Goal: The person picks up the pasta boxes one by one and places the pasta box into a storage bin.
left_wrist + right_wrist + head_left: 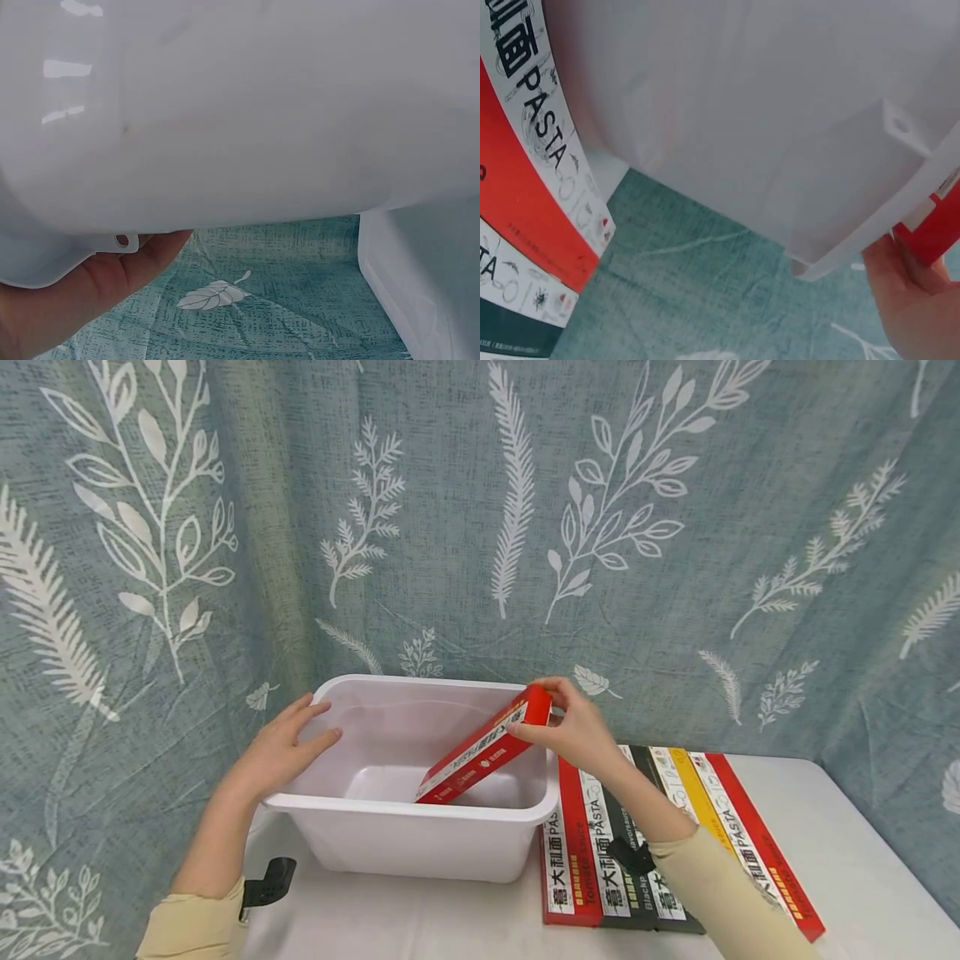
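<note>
A white plastic tub [408, 843] stands on the table. My right hand [577, 727] holds a red pasta box [480, 752] by its upper right end, thumb on the near side and fingers round the far side. The box slants down to the left, its lower end inside the tub. Over the tub's left rim rests my left hand [281, 753], fingers fairly straight and thumb reaching inside. In the left wrist view the tub's outer wall [255, 120] hides most of the left hand [97, 285]. The right wrist view shows the right hand [915, 307] beside the rim.
Right of the tub, several pasta boxes lie side by side in red, black and yellow, among them a red one [757, 843] at the far right. The right forearm passes above them. A patterned green curtain [450, 527] hangs behind the white table [390, 918].
</note>
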The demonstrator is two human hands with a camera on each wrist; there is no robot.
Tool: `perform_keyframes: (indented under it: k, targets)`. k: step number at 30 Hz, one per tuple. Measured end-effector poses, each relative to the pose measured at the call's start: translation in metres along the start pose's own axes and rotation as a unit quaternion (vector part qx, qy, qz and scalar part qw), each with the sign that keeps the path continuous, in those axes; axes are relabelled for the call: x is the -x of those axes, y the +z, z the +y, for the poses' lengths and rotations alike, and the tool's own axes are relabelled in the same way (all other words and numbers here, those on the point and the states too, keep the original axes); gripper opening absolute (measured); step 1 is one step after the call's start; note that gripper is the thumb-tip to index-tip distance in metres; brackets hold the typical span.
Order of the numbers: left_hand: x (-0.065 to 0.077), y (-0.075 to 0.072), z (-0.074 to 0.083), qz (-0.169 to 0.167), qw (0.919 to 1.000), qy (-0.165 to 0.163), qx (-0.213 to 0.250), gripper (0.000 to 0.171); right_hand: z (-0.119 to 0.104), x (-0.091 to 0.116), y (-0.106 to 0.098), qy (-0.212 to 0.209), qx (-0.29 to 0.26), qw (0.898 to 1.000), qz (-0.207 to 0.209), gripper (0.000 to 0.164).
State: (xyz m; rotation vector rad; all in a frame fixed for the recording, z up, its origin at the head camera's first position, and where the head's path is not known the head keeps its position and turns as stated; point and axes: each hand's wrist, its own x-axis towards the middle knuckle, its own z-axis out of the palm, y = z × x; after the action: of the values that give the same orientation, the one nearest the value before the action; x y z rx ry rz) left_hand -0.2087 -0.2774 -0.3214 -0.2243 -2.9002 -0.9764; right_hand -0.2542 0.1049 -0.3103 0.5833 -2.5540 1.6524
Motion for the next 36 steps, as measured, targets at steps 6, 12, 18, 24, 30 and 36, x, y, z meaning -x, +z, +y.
perform_keyframes:
  k: [6,12,18,24,30,36]
  targets:
    - [-0.006,-0.002,0.001,0.001,1.0000,0.003,-0.001,0.069,0.004,-0.009,0.004,-0.027,0.102,0.994,-0.001,0.067]
    - [-0.013,-0.004,0.001,0.000,1.0000,0.001,-0.003,0.068,0.010,-0.019,0.008,-0.111,0.199,0.973,0.021,0.060]
    - [-0.020,-0.004,-0.002,-0.005,1.0000,0.005,-0.004,0.068,0.011,-0.022,0.007,-0.106,0.169,0.978,0.053,0.048]
    - [-0.026,-0.007,-0.004,-0.005,0.9999,0.009,-0.009,0.067,0.014,-0.020,0.001,-0.077,0.130,0.987,0.062,0.052]
    - [-0.032,-0.008,-0.006,-0.013,0.9999,0.007,-0.008,0.068,0.023,-0.013,-0.006,-0.045,0.088,0.993,0.063,0.059]
    - [-0.038,-0.009,-0.009,-0.020,0.9998,0.006,-0.006,0.069,0.034,-0.004,-0.015,-0.015,0.044,0.996,0.071,0.061]
